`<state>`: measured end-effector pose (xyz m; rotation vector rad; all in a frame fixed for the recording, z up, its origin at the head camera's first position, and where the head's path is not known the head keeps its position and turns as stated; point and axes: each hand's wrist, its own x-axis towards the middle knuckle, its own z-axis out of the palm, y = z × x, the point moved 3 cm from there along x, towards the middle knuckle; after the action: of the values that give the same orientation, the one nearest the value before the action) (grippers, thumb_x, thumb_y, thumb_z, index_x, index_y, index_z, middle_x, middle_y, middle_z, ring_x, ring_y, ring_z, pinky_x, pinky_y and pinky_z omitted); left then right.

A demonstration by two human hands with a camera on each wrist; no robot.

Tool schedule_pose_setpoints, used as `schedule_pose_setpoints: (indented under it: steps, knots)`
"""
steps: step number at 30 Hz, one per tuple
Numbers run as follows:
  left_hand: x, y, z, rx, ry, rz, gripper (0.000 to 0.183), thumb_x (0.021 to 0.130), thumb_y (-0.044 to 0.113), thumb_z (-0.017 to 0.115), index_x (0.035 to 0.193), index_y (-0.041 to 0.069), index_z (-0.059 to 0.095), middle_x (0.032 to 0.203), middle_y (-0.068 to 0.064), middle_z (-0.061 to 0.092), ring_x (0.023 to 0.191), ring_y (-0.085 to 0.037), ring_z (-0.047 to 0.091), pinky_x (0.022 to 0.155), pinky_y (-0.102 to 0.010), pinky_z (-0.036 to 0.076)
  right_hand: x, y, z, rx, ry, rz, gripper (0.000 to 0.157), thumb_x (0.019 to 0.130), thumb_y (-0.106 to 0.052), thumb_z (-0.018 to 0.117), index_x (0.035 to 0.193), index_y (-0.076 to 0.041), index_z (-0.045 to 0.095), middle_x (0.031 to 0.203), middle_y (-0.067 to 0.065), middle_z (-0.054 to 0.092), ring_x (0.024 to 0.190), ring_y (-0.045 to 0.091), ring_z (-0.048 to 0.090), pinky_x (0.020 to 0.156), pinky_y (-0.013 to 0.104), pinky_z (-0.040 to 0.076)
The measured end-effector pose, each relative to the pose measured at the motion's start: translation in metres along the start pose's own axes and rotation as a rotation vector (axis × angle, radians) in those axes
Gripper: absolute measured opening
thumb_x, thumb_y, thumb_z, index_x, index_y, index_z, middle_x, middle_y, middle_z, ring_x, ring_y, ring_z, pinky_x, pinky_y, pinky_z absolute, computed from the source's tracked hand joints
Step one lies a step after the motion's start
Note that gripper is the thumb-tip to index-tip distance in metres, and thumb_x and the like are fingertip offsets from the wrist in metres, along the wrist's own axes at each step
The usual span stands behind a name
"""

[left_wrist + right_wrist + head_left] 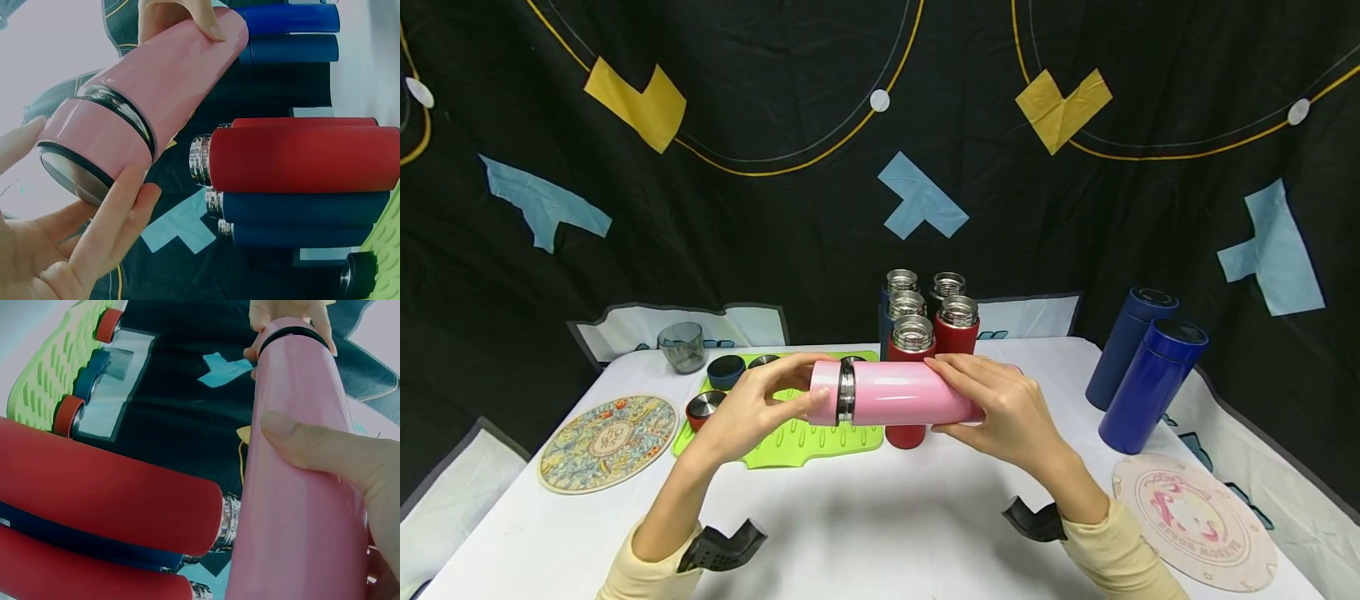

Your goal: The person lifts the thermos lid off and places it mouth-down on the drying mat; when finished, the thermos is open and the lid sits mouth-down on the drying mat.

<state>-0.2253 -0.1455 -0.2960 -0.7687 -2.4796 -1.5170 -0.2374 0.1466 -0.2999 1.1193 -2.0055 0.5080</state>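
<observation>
A pink thermos flask [910,393] is held sideways above the table by both hands. My left hand [737,417] grips its pink lid [824,392], thumb on the near side and fingers on the far side. My right hand [1011,408] is wrapped round the body near its base. Between lid and body a silver band [846,390] shows. In the left wrist view the lid's flat end [69,172] faces that palm, and fingers press on its side. From the right wrist view, the right thumb [312,444] lies along the pink body.
Behind the flask stand several lidless red and dark blue bottles [957,321]. A green drying mat [820,446] bears several lids [706,405]. A grey glass [682,347] stands back left, a patterned round mat [610,443] left. Two blue bottles [1153,387] and a pink mat [1195,521] are right.
</observation>
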Motion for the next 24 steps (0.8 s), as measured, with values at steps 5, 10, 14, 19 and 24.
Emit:
schedule_pose_setpoints:
  steps: [5, 10, 14, 19, 24]
  knots:
    - [0.000, -0.001, 0.001, -0.027, 0.023, -0.054, 0.042, 0.092, 0.026, 0.063, 0.129, 0.005, 0.057, 0.118, -0.013, 0.061, 0.103, -0.030, 0.059, 0.074, -0.031, 0.057, 0.002, -0.001, 0.001, -0.044, 0.011, -0.033, 0.080, 0.055, -0.022, 0.095, 0.128, -0.011, 0.063, 0.122, 0.009, 0.065, 0.110, 0.031, 0.062, 0.086, 0.051, 0.053]
    - [0.001, -0.001, -0.001, -0.045, 0.038, -0.069, 0.042, 0.094, 0.026, 0.062, 0.129, 0.004, 0.056, 0.118, -0.014, 0.061, 0.102, -0.028, 0.060, 0.074, -0.030, 0.057, 0.001, 0.001, 0.000, -0.072, 0.007, -0.023, 0.080, 0.055, -0.024, 0.095, 0.128, -0.011, 0.063, 0.121, 0.010, 0.065, 0.109, 0.031, 0.062, 0.085, 0.051, 0.053]
    - [0.000, -0.001, -0.009, -0.062, 0.060, -0.056, 0.041, 0.095, 0.024, 0.061, 0.130, 0.005, 0.055, 0.117, -0.013, 0.062, 0.095, -0.025, 0.063, 0.075, -0.031, 0.057, -0.001, 0.006, -0.003, -0.049, -0.004, 0.042, 0.078, 0.056, -0.028, 0.094, 0.127, -0.013, 0.064, 0.121, 0.008, 0.066, 0.109, 0.031, 0.063, 0.083, 0.051, 0.054]
    - [-0.003, -0.002, -0.020, 0.009, 0.085, -0.065, 0.042, 0.093, 0.026, 0.065, 0.132, 0.012, 0.055, 0.117, -0.008, 0.062, 0.100, -0.024, 0.061, 0.082, -0.037, 0.053, -0.002, 0.014, -0.004, 0.132, -0.029, 0.152, 0.078, 0.060, -0.026, 0.094, 0.130, -0.013, 0.062, 0.124, 0.004, 0.064, 0.111, 0.026, 0.062, 0.088, 0.045, 0.053]
    - [-0.005, -0.003, -0.026, 0.111, 0.115, -0.111, 0.052, 0.088, 0.032, 0.071, 0.135, 0.017, 0.053, 0.122, -0.008, 0.061, 0.111, -0.028, 0.057, 0.086, -0.043, 0.049, -0.005, 0.024, -0.004, 0.309, -0.030, 0.260, 0.084, 0.060, -0.020, 0.094, 0.136, -0.013, 0.057, 0.124, 0.004, 0.064, 0.107, 0.021, 0.063, 0.084, 0.035, 0.055]
